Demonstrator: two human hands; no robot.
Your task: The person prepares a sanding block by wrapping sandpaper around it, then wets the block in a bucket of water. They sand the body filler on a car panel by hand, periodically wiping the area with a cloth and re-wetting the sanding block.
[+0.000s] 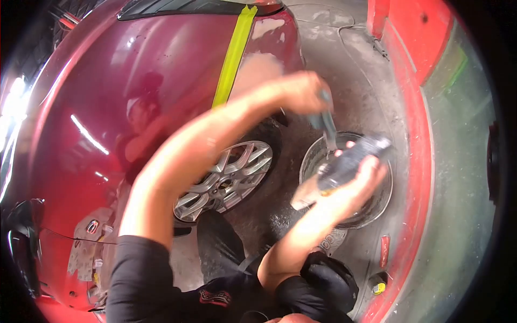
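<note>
My left hand (308, 92) reaches across from the left, its fingers closed around a flat grey-green piece (324, 126) that hangs down, smeared by motion. Lower right, my right hand (367, 175) grips a dark grey block-shaped thing (353, 160), also blurred; its exact kind cannot be made out. Both hands are over or close to a round bucket (389, 196) with a grey rim. A beige flat-looking piece (305, 195) shows beside the bucket's left rim, partly behind my right forearm.
A dark red car (177, 59) fills the left, with yellow-green tape (234, 59) and a silver wheel (226, 180). Pale patches mark its panel beyond the tape. Along the right runs a red edge (423, 145). A red tool (384, 250) and black-and-yellow item (379, 284) lie low right.
</note>
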